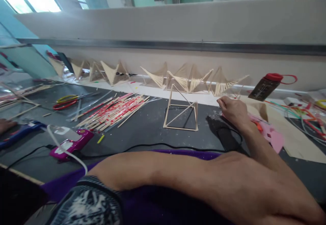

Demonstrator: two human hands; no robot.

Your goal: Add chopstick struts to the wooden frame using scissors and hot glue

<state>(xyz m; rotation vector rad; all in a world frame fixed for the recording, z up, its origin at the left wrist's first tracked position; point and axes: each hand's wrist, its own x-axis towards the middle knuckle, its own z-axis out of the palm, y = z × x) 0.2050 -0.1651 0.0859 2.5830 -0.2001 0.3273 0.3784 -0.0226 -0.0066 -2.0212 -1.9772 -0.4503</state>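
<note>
So in the head view, the right hand (231, 111) was balled up over by the pink item (272, 136), no telling if it gripped anything, and the left hand (241, 175) lay toward the other forearm, fingers hidden, so can't say how open. The stick frame (180, 114) stood untouched mid-surface. Looked like an in-between step; handling that frame next would've called for uncrossed arms and a light pinch.

The person's bare left forearm (158, 170) stretches rightward, low and close to the view, its left hand (257, 180) lying back-up across the right forearm (263, 146). That arm angles forward and inward, wrist slightly bent, the right hand (233, 111) curled into a loose fist, knuckles up.
</note>
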